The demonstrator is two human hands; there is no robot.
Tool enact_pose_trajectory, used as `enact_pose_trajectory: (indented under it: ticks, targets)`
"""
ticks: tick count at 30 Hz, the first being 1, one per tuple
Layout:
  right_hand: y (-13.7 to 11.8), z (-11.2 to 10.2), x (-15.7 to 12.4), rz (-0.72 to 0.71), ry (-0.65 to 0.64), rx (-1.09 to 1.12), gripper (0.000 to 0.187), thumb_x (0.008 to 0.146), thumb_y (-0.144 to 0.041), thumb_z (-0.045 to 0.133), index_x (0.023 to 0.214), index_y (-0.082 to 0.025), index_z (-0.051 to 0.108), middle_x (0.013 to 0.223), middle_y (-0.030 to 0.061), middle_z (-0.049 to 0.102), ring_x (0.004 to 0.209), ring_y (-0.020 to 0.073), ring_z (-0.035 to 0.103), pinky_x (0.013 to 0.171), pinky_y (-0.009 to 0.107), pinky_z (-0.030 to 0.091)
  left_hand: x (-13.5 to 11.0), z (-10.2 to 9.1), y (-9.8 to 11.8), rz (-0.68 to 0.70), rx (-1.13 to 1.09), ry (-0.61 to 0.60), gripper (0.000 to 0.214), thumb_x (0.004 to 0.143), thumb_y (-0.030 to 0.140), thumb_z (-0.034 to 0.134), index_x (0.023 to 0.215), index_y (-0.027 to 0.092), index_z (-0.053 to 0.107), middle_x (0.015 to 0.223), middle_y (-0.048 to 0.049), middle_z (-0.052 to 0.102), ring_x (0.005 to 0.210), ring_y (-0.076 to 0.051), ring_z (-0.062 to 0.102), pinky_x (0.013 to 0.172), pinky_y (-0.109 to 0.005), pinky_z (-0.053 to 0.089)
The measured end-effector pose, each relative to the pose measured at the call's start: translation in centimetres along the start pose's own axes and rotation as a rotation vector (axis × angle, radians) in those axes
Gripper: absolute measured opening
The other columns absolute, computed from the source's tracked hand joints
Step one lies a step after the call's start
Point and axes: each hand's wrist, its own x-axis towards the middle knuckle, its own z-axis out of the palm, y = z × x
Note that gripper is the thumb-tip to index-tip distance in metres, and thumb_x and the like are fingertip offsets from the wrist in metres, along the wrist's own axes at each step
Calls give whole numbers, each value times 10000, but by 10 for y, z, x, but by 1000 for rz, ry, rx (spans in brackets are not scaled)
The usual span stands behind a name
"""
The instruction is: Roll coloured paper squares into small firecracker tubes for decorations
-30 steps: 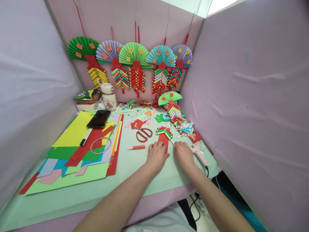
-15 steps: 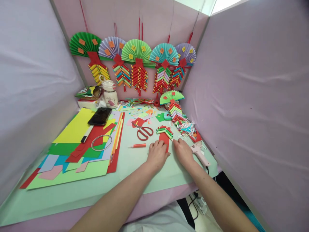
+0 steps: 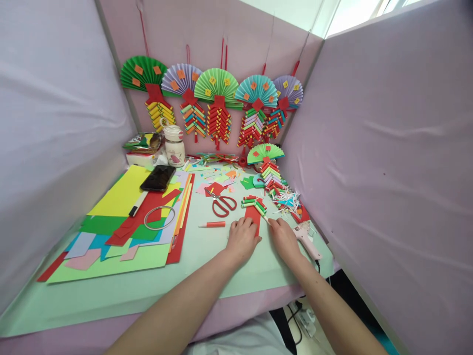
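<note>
A red paper strip (image 3: 252, 213) lies on the table with several small green and red paper rolls (image 3: 253, 202) in a slanted pattern at its far end. My left hand (image 3: 243, 237) rests flat over the strip's near left side, fingers bent slightly, thumb pointing right. To the right of the strip, my right hand (image 3: 284, 237) pinches the near end of a small pale paper roll (image 3: 266, 219), which touches or nearly touches the green rolls. Its fingertips partly hide that roll. Just beyond my right hand lies a pink hot glue gun (image 3: 308, 240).
Red-handled scissors (image 3: 221, 206) and an orange-red pen-like stick (image 3: 214, 224) lie left of my hands. Coloured paper sheets (image 3: 121, 266), a phone (image 3: 158, 178) and a metal ring (image 3: 159, 218) are farther left. Paper scraps, a bottle (image 3: 174, 148) and a fan ornament (image 3: 266, 154) sit behind.
The view has shifted slightly, so everything sits a little to the right and lower. My right hand has drawn slightly back from the rolls, and more of the pale roll shows.
</note>
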Motion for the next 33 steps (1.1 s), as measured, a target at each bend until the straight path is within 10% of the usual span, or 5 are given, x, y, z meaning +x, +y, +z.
enact_pose_trajectory:
  ticks: [21,33]
  targets:
    - [8,-4,21,-119,-64,-14,230,925,-148,395,946,-135,624,856,79,563,755,158,512,647,266,284,0,1,0,-12,-2,1,244,831,376,577,1007,210,611,1112,-65,558,1089,-244,442,903,-401,324]
    - [13,-29,-18,-24,-119,-5,230,887,-124,422,789,-154,628,766,58,573,663,157,552,579,263,283,1,1,-1,-7,16,9,262,827,379,579,1012,199,622,1111,-74,568,1084,-250,463,917,-414,345]
